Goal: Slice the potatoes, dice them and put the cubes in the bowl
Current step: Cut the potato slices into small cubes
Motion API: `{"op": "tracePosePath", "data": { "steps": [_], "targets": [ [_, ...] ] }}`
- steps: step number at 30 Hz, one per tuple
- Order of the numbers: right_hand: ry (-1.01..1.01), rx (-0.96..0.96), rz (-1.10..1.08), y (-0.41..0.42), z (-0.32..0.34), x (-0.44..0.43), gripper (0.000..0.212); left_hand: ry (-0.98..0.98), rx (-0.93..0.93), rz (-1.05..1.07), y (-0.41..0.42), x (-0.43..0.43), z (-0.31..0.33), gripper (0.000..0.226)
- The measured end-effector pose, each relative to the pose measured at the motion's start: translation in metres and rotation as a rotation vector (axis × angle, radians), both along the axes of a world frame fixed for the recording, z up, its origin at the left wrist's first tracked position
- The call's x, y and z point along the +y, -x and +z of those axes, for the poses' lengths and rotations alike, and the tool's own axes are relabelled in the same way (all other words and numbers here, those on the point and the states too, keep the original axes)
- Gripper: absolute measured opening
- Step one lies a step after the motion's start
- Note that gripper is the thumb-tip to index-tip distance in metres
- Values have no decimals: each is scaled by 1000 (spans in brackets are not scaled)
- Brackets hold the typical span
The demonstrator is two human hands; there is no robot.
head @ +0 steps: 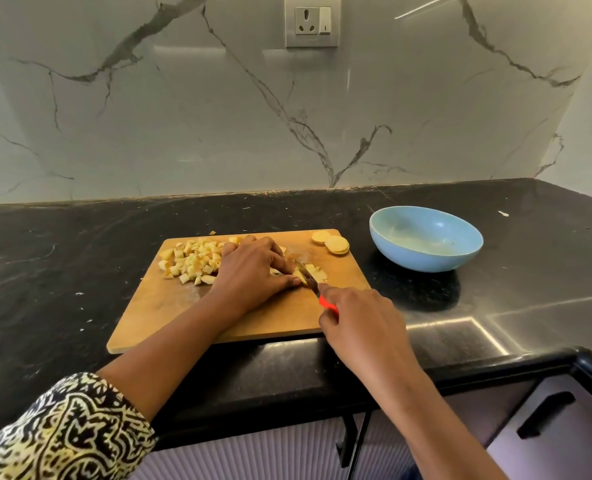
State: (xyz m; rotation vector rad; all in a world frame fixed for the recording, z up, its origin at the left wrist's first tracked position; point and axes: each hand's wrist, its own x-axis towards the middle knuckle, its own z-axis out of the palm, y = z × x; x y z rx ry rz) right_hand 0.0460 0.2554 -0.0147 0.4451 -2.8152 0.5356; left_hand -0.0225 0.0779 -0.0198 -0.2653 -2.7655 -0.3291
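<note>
A wooden cutting board [170, 306] lies on the black counter. A heap of potato cubes [192, 259] sits at its far left. My left hand [253, 271] holds down potato strips [313, 270] at the board's middle, its fingers curled over them. My right hand [360, 323] grips a knife with an orange handle [327, 303]; the blade [305, 275] is down on the strips beside my left fingertips. Two round potato slices [332, 242] lie at the board's far right corner. A blue bowl [426, 237] stands to the right of the board, with no cubes in it.
A marble backsplash with a wall socket [311, 20] rises behind the counter. The counter's front edge [426, 372] runs just below the board, with cabinet fronts and a black handle [543, 414] under it. Small scraps dot the counter [62, 258] at left.
</note>
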Motion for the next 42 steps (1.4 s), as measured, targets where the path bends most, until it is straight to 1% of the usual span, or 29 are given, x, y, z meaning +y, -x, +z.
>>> {"op": "tracePosePath", "data": {
  "steps": [3, 7, 10, 13, 16, 19, 21, 25, 27, 34, 39, 42],
  "targets": [
    [-121, -8, -9, 4, 2, -7, 43, -13, 6, -7, 1, 0, -1, 32],
    [-260, -49, 3, 8, 8, -19, 32, -8, 6, 0, 2, 0, -1, 31],
    [-291, -99, 43, 8, 18, -20, 27, -12, 8, 10, -1, 2, -2, 31],
    [-284, -72, 46, -10, 14, -7, 31, 0, 20, 21, -3, 2, -2, 32],
    [-217, -48, 70, -34, 12, 12, 36, -16, 9, 23, -4, 2, -1, 32],
    [-138, -129, 72, -32, 25, 32, 36, -33, -1, 24, -5, 3, 1, 30],
    [-49, -138, 69, -26, 30, 43, 36, -42, 3, 23, -6, 1, 1, 28],
    [197, -36, -30, -1, 19, 51, 40, -92, 0, 21, -7, 1, 2, 24],
    [271, 8, -64, 14, 11, 47, 40, -136, -15, 13, -7, 0, 2, 20],
    [388, 24, -52, 41, -12, 33, 40, -262, 37, -32, -9, -6, 8, 12],
    [442, 20, -44, 45, -18, 37, 40, -364, -31, -46, -6, -9, 10, 16],
    [442, 20, -40, 45, -19, 38, 40, -365, -60, -76, -8, -9, 13, 17]
  ]
}}
